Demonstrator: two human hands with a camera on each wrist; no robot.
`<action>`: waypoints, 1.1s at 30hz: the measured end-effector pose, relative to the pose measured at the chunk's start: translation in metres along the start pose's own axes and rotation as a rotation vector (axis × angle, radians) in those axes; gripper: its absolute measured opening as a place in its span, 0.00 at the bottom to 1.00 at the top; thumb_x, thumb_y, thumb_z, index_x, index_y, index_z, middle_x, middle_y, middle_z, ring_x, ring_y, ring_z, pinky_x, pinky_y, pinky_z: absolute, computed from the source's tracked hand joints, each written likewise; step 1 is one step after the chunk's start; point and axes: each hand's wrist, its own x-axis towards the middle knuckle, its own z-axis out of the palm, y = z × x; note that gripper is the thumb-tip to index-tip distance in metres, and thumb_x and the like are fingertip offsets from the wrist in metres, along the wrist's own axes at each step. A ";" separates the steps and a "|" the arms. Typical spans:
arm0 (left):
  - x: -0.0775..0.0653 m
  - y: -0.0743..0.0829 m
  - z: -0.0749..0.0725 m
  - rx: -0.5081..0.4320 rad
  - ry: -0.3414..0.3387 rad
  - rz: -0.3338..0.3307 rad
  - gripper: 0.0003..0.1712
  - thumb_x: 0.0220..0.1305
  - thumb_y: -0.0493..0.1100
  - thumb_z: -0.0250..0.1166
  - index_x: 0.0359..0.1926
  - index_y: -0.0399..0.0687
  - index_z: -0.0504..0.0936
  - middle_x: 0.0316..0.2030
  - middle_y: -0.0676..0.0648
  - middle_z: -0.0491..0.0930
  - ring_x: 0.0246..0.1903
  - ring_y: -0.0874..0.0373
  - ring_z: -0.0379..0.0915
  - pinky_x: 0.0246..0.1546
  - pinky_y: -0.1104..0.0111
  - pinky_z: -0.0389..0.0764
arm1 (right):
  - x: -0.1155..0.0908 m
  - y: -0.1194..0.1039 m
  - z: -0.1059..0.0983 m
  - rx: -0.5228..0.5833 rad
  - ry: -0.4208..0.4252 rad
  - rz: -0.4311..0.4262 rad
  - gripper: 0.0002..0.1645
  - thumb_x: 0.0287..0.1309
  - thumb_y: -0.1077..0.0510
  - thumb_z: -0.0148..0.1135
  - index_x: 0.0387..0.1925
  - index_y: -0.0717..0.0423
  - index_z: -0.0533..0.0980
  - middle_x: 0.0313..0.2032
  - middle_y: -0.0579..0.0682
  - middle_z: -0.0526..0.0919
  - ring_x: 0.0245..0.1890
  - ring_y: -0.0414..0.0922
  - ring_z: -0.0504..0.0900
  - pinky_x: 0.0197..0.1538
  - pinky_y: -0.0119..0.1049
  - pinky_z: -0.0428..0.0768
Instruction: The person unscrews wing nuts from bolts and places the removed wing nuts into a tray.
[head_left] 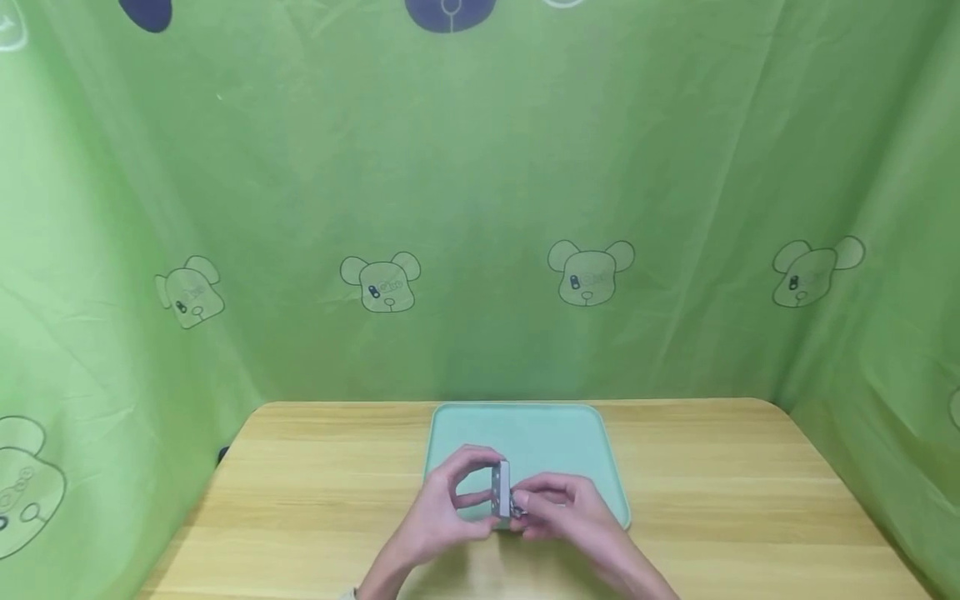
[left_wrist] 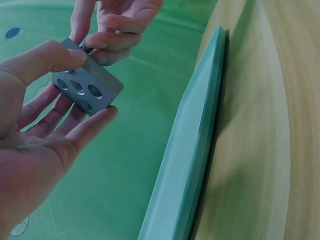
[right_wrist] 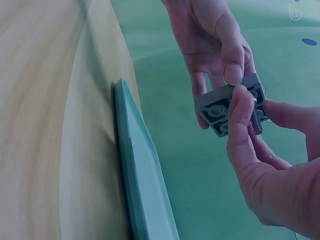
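Note:
Above the near part of a mint-green tray (head_left: 525, 427), my left hand (head_left: 447, 510) grips a small grey block (head_left: 505, 490) by its edges, thumb on one side and fingers on the other. Round holes show on one face of the block (left_wrist: 102, 77) in the left wrist view; the opposite face has recessed pockets. At that recessed face, my right hand (head_left: 570, 510) pinches a threaded metal screw (right_wrist: 257, 123) between thumb and fingers. One end of the screw points away from the block. Fingers hide where its other end meets the block.
The tray lies on a light wood-grain table (head_left: 322, 475), and both hands are raised over its near edge. A green curtain (head_left: 480, 183) with bear-head prints hangs behind the table and along both sides.

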 end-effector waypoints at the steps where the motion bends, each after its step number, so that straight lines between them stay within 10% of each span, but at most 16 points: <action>1: 0.000 0.000 0.000 0.010 -0.003 -0.001 0.40 0.47 0.21 0.70 0.63 0.42 0.75 0.62 0.41 0.73 0.67 0.44 0.68 0.60 0.56 0.82 | 0.001 0.001 0.000 0.000 -0.005 -0.001 0.23 0.65 0.58 0.68 0.52 0.73 0.78 0.40 0.62 0.88 0.39 0.52 0.89 0.46 0.41 0.91; 18: -0.001 -0.002 -0.002 -0.141 -0.020 -0.057 0.38 0.48 0.21 0.69 0.63 0.35 0.73 0.63 0.33 0.69 0.67 0.39 0.67 0.60 0.51 0.82 | -0.004 -0.004 0.009 -0.219 0.060 -0.232 0.11 0.61 0.59 0.73 0.43 0.62 0.85 0.42 0.56 0.88 0.39 0.45 0.90 0.42 0.41 0.92; 21: -0.002 -0.002 -0.002 -0.182 -0.017 -0.054 0.37 0.49 0.22 0.70 0.64 0.33 0.73 0.63 0.30 0.69 0.68 0.37 0.66 0.59 0.49 0.83 | -0.004 -0.002 0.013 -0.371 0.097 -0.476 0.07 0.58 0.62 0.74 0.40 0.54 0.87 0.38 0.49 0.89 0.36 0.41 0.88 0.39 0.36 0.91; 28: -0.003 -0.001 -0.007 -0.267 -0.013 -0.092 0.38 0.50 0.23 0.68 0.65 0.31 0.71 0.64 0.26 0.68 0.66 0.39 0.68 0.59 0.47 0.82 | 0.008 -0.002 0.017 -0.816 0.196 -1.338 0.06 0.67 0.63 0.66 0.38 0.61 0.87 0.37 0.53 0.87 0.33 0.46 0.88 0.42 0.27 0.89; 33: -0.002 0.001 -0.007 -0.273 -0.023 -0.092 0.38 0.49 0.22 0.65 0.66 0.31 0.71 0.64 0.24 0.67 0.65 0.44 0.71 0.58 0.47 0.83 | 0.010 -0.015 0.017 -1.015 0.220 -1.683 0.15 0.74 0.65 0.55 0.35 0.68 0.86 0.36 0.62 0.87 0.32 0.52 0.88 0.37 0.34 0.91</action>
